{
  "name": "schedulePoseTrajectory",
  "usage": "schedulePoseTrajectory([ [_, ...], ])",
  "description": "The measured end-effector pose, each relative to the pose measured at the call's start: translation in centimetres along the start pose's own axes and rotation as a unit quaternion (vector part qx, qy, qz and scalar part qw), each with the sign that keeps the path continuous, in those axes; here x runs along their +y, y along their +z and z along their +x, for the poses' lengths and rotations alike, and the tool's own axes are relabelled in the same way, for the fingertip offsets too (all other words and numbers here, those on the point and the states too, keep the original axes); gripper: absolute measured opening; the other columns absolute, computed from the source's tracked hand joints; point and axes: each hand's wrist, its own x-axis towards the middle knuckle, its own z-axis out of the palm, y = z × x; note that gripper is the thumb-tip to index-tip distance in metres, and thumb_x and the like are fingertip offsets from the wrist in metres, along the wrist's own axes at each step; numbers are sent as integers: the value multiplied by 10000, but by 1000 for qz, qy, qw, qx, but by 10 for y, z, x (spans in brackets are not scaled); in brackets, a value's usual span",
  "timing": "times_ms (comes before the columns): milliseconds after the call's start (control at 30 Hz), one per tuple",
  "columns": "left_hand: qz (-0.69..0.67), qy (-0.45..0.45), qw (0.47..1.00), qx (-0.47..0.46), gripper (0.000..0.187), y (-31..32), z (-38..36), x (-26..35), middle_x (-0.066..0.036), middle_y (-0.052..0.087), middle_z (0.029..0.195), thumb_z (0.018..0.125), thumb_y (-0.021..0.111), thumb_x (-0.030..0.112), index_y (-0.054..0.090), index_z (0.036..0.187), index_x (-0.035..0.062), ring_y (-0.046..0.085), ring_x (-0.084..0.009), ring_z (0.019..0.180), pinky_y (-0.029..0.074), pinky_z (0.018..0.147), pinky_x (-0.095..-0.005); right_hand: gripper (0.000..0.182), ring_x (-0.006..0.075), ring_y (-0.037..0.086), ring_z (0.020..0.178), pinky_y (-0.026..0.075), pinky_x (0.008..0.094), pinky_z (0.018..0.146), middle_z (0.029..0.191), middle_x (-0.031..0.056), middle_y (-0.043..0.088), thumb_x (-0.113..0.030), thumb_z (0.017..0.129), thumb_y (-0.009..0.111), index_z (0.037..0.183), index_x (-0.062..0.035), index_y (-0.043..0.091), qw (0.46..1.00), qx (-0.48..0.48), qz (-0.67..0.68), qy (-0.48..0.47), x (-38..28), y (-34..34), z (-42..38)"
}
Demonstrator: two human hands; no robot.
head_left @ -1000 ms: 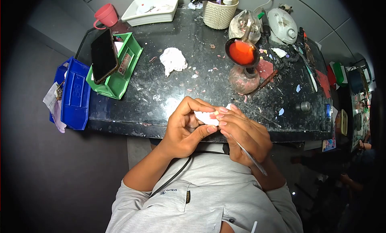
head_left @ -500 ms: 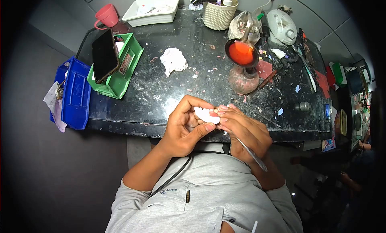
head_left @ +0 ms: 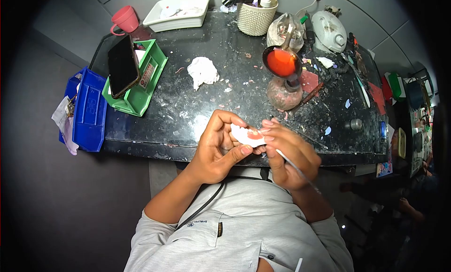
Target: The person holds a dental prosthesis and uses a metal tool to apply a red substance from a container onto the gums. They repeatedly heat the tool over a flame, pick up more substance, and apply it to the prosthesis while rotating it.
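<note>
My left hand [head_left: 217, 152] is closed around a white plaster dental cast [head_left: 239, 135], thumb below and index finger over the top. A patch of pink wax [head_left: 254, 135] lies on the cast, beside a few tooth shapes along its upper edge. My right hand [head_left: 295, 154] is closed on a slim metal wax spatula [head_left: 297, 169], whose shaft slants down to the right, its lower end blurred. Its fingertips are right at the cast's right end. Behind the hands, a ladle [head_left: 268, 60] of liquid red wax [head_left: 282, 63] sits over a round glass burner [head_left: 283, 96].
A crumpled white cloth [head_left: 203, 72] lies mid-table. To the left are a green bin [head_left: 149, 91] with a phone [head_left: 123, 67] leaning on it and a blue bin [head_left: 89, 114]. A thin metal tool [head_left: 307, 136] lies beyond my right hand. Wax scraps dot the black tabletop [head_left: 174, 121].
My right hand has shifted slightly right with the spatula, its fingers lifting off the cast's face. More of the cast and pink wax shows. My left hand stays nearly in place.
</note>
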Motion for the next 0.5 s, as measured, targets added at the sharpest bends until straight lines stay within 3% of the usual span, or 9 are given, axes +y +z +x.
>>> schedulePoseTrajectory([
  [67,24,15,1000,-3,387,-2,0,-1,-184,580,1199,968,627,-55,379,1259,3,630,-200,1141,583,963,-356,146,360,737,1032,592,483,967,1053,187,731,7,924,681,1065,40,693,999,-23,24,-9,-3,4,-1],
  [500,45,23,999,7,373,-5,-2,-3,-184,583,1191,963,648,-41,388,1226,9,641,-178,1081,577,908,-319,148,363,732,1048,581,495,981,1054,201,728,48,898,679,1043,59,699,999,-39,13,-27,-1,7,0],
])
